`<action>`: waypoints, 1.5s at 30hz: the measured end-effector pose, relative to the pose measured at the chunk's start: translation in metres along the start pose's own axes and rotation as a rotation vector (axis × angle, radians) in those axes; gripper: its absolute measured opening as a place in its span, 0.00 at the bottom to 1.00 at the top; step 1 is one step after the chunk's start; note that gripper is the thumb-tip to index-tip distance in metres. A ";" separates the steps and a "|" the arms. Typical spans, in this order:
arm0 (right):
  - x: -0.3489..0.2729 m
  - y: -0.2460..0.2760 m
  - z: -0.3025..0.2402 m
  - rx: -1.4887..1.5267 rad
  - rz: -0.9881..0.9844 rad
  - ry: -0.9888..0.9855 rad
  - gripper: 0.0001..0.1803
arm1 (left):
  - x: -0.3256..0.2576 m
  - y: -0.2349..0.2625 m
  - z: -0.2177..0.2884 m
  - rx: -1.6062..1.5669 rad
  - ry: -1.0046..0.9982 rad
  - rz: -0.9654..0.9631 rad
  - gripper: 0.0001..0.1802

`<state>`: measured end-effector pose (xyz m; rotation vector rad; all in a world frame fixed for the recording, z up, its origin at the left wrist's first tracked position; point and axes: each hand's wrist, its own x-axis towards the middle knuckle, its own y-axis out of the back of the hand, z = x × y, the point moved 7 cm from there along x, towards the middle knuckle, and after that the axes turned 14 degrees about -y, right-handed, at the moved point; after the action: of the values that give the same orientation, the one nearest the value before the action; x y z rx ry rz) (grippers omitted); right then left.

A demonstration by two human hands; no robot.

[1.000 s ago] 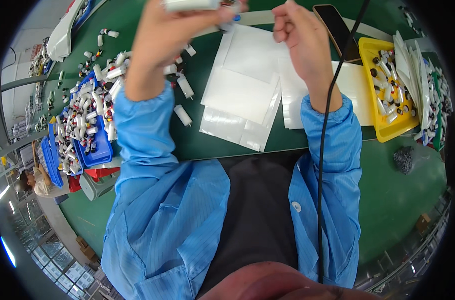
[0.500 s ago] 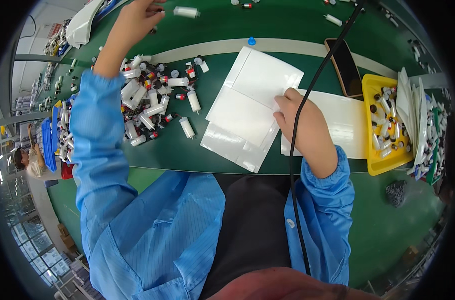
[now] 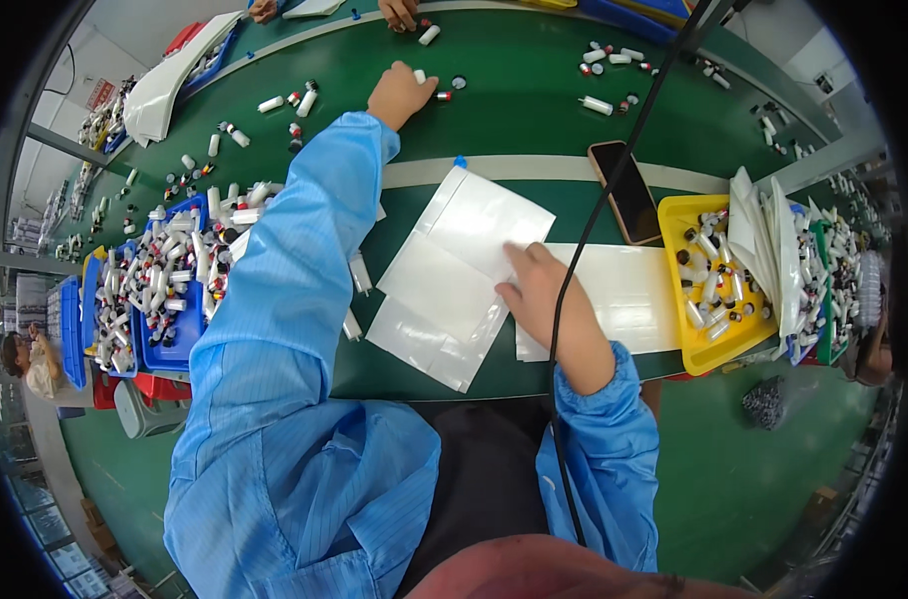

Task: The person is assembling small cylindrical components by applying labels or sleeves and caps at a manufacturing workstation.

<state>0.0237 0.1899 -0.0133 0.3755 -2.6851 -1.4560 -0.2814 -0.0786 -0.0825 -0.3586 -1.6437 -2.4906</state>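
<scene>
Cylinder (image 3: 420, 76), small and white, beyond the flat sheets (image 3: 464, 240) on the counter (image 3: 379, 379), at curled fingertips of the left hand (image 3: 399, 98), grip closure impossible to tell; right hand (image 3: 542, 290) on the sheets' right edge, grip loosely parted, thumb clear of forefinger.

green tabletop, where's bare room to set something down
Bare patch: green tabletop beyond the pale curved strip, between the round grey disc by the left hand and the white cylindrical parts rightward. Crowded: left, around the heaped blue plastic tray; right, the loaded yellow plastic tray.
</scene>
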 end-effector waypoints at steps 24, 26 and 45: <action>0.054 -0.021 -0.005 0.004 -0.122 0.291 0.33 | -0.195 0.074 0.124 -0.719 -0.312 -0.572 0.27; 0.058 -0.018 -0.011 0.047 -0.136 0.309 0.33 | -0.181 0.079 0.109 -0.846 -0.175 -0.475 0.26; 0.075 -0.009 -0.023 0.855 0.387 0.277 0.32 | -0.190 0.083 0.156 -2.235 0.185 -0.403 0.22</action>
<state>-0.0438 0.1487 -0.0125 0.0607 -2.7727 -0.1043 -0.0592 0.0283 -0.0018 0.1353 1.7473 -3.0109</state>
